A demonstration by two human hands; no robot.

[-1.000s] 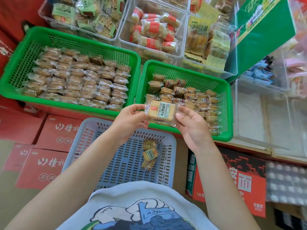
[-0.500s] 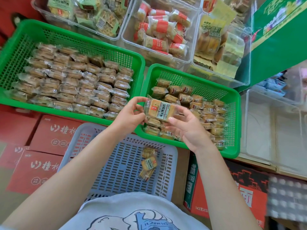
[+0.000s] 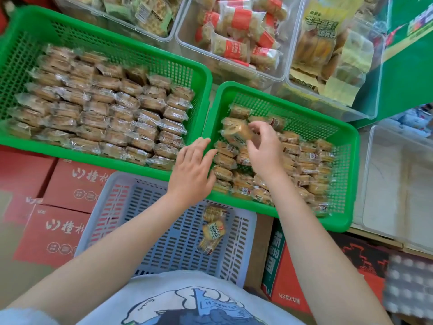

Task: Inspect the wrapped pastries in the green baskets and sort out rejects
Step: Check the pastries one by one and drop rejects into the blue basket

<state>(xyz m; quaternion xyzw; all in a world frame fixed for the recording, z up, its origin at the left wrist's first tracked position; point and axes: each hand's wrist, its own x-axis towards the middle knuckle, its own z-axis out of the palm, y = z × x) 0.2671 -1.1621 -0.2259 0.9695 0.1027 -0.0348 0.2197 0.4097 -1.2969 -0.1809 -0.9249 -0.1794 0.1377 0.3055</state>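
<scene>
Two green baskets stand side by side. The left green basket (image 3: 201,73) is packed with neat rows of wrapped pastries (image 3: 105,118). The right green basket (image 3: 351,160) holds a looser pile. Over its left part my right hand (image 3: 264,151) pinches one wrapped pastry (image 3: 236,132) by its end. My left hand (image 3: 192,170) hovers with straight fingers over the rims where the two baskets meet, holding nothing. Below them a pale blue basket (image 3: 140,219) holds three wrapped pastries (image 3: 212,228).
Clear plastic bins of other packaged snacks (image 3: 236,38) line the back. An empty clear bin (image 3: 398,184) stands to the right. Red cartons (image 3: 65,202) lie below left, and a green board (image 3: 407,73) rises at the upper right.
Both hands held one pastry up between them before. Now my left hand has let go and my right hand has carried the pastry down over the right green basket.
</scene>
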